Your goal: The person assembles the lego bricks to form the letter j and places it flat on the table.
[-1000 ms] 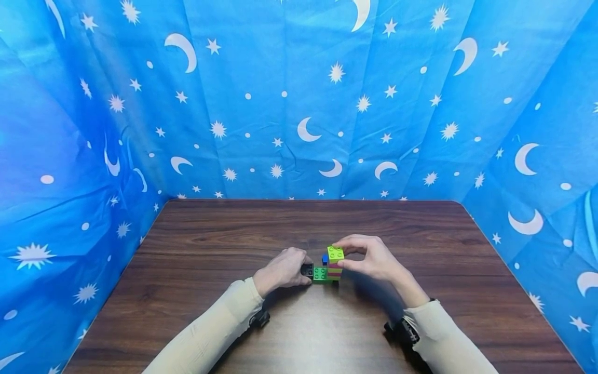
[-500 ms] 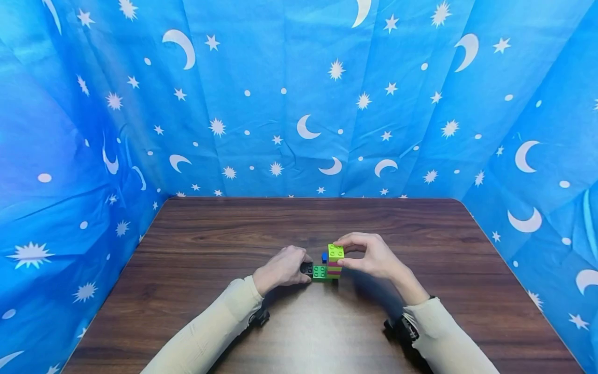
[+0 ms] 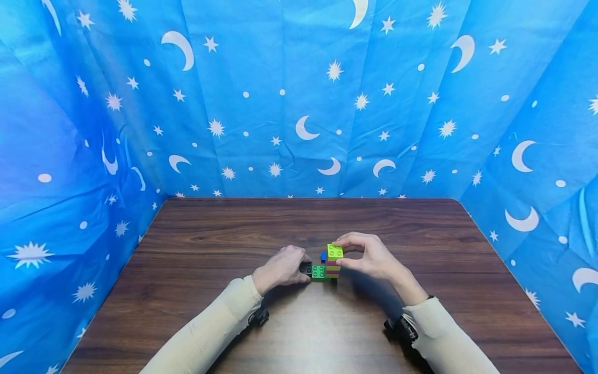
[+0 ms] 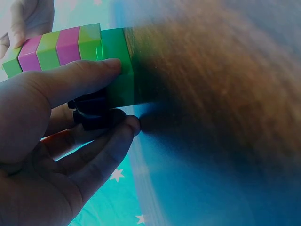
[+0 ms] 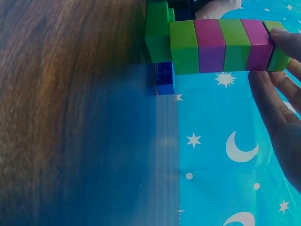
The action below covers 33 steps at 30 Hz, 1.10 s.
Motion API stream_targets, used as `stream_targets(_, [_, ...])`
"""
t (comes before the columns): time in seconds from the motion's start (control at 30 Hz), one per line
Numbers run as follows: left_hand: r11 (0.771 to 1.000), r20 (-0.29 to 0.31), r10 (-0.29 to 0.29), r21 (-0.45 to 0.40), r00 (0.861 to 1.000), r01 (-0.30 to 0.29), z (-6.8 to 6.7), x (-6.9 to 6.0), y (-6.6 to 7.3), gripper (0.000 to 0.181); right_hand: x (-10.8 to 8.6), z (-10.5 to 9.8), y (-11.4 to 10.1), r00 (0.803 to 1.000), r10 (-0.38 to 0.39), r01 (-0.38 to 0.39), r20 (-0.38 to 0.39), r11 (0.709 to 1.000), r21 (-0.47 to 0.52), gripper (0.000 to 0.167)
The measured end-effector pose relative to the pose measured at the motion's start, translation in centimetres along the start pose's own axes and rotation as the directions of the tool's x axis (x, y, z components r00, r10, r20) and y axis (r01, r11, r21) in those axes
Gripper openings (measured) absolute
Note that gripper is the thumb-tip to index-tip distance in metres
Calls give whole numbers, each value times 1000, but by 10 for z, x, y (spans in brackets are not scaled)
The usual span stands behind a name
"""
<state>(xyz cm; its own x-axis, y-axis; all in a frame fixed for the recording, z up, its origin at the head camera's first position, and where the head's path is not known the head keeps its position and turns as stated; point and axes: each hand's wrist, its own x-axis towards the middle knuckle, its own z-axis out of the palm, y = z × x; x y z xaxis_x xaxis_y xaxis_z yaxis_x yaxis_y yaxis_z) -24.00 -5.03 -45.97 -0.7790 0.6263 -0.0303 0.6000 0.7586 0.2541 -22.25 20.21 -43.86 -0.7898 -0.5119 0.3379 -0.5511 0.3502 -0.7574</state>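
Observation:
A tower of alternating lime and magenta toy building bricks [image 5: 211, 46] rises from one end of a green brick [image 3: 318, 271] on the table. My right hand [image 3: 372, 258] pinches the lime top brick [image 3: 335, 251] between thumb and fingers. At the green brick's left end is a black brick [image 4: 93, 110], gripped by my left hand [image 3: 282, 268], whose thumb lies along the green side in the left wrist view. A blue brick [image 5: 165, 78] sits low behind the tower. The left fingers partly hide the black brick.
The dark wooden table [image 3: 224, 228] extends around the bricks on all sides. Blue cloth [image 3: 261, 67] with white stars and moons hangs behind it and at both sides. A black wrist device [image 3: 403, 330] sits at the right cuff.

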Motion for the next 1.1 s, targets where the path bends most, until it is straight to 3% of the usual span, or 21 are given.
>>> stream_targets(0.27, [1000,-1,8,9,1000,-8,-1,1,0,45,0,0,1,1000,-4,4,2,1000,14,35])
stream_targets(0.5, [1000,7,6,3,1000,-6,0,1,-1,46,1,2,-5,1000,26,-26,-9,998,-51,36])
stream_targets(0.7, [1000,6,15,26,1000,-15,0,2,-3,45,4,3,-13,999,40,-39,13,998,-51,36])
stream_targets(0.87, [1000,2,16,21,1000,-16,0,2,-3,43,3,3,-7,1000,10,-9,10,998,-62,37])
stream_targets(1.1, [1000,6,5,5,1000,-5,1,1,0,42,-1,4,1,995,-100,100,-6,992,-71,34])
